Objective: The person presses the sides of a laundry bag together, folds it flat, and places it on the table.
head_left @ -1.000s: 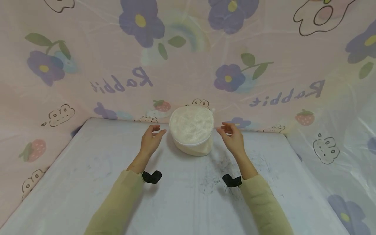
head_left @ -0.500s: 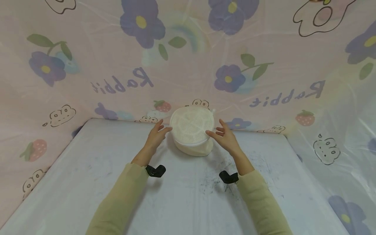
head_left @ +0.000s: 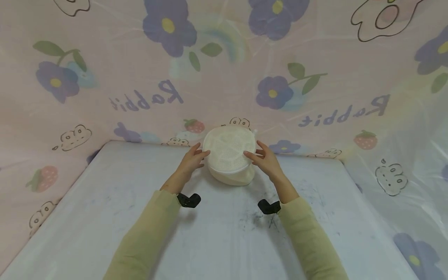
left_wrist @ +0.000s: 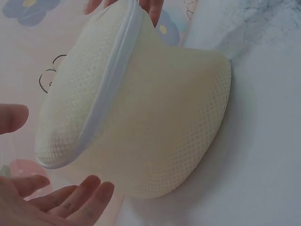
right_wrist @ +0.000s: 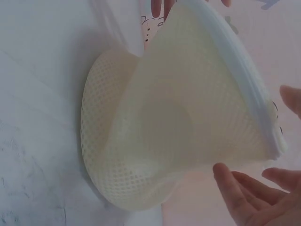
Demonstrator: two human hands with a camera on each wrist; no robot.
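A cream mesh laundry bag (head_left: 229, 149), round with a white zip (left_wrist: 113, 80) along its upper rim, stands on the table near the back wall. Its side wall (right_wrist: 160, 113) sags and folds inward on the right. On the left side my left hand (head_left: 190, 160) reaches round it with fingers spread, thumb at the rim in the head view. Opposite it, my right hand (head_left: 267, 160) has its thumb over the edge of the top and its fingertips (right_wrist: 223, 174) right at the side wall. Neither hand's fingers are curled around the bag.
The white table (head_left: 224, 233) has dark scuff marks (head_left: 259, 221) right of centre. A pink printed sheet (head_left: 224, 77) with flowers hangs behind and at both sides. Black wrist mounts (head_left: 190, 200) jut inward from both green sleeves (head_left: 147, 229).
Both hands have moved inward and slightly forward, from beside the bag to its rim. Their fingers have straightened and spread. The bag stays in place.
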